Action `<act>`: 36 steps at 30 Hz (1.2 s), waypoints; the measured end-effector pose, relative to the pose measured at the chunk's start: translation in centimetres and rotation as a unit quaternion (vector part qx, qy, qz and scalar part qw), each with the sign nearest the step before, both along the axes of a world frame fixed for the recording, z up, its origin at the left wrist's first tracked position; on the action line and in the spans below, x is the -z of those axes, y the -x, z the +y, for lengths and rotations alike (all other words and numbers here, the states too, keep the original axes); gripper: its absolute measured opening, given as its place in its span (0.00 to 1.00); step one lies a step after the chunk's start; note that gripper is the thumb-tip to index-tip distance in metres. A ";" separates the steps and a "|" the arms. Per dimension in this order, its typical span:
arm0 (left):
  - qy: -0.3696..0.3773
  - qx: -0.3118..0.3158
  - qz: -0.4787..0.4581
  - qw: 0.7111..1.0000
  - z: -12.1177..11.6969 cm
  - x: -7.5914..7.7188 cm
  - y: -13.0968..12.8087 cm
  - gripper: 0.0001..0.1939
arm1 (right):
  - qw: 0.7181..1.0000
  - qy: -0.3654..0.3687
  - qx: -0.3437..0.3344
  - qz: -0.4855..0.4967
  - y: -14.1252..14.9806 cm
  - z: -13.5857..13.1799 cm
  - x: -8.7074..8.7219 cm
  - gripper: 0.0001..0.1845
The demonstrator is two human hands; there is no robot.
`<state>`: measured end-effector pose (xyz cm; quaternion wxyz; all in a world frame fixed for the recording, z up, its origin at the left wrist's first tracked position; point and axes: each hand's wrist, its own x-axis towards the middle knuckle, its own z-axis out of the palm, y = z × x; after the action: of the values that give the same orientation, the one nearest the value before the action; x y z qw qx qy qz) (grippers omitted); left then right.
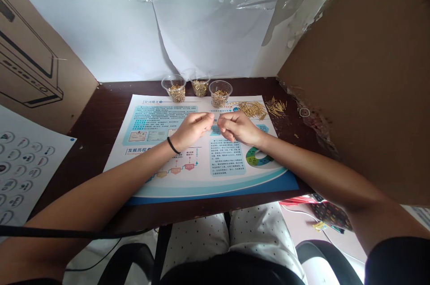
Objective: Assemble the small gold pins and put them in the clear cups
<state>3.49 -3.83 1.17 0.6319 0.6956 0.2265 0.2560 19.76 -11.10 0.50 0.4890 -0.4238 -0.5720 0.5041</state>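
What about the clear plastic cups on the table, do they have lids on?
No, the clear plastic cups stand open, with gold-coloured pins heaped inside them.

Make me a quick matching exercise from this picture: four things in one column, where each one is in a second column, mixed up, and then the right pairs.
Things:
1. black wristband
2. clear plastic cups
3. loose gold-coloured pins
4. printed blue-and-white sheet

Places:
A. heaped at the far right corner of the sheet
B. lying flat on the dark table
C. around the left wrist
D. standing together at the far side, holding pins

Pairs: 1-C, 2-D, 3-A, 4-B
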 end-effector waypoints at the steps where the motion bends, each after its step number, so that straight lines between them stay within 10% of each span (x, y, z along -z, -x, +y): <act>1: -0.002 0.000 -0.002 1.000 0.0 0.0 0.0 0.23 | 1.000 0.000 0.000 -0.002 0.0 0.0 0.0 0.15; 15: -0.201 -0.037 0.047 0.978 0.4 0.7 0.2 0.26 | 0.992 -0.078 0.056 -0.079 0.3 0.2 0.6 0.18; 36: -0.328 -0.017 0.132 0.935 0.3 0.0 0.1 0.22 | 0.855 -0.320 0.113 -0.392 -0.5 -0.2 0.9 0.14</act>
<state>3.35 -3.50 1.14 0.3285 0.8876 0.2237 0.2326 20.23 -11.29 -0.40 0.3862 -0.4680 -0.7945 0.0266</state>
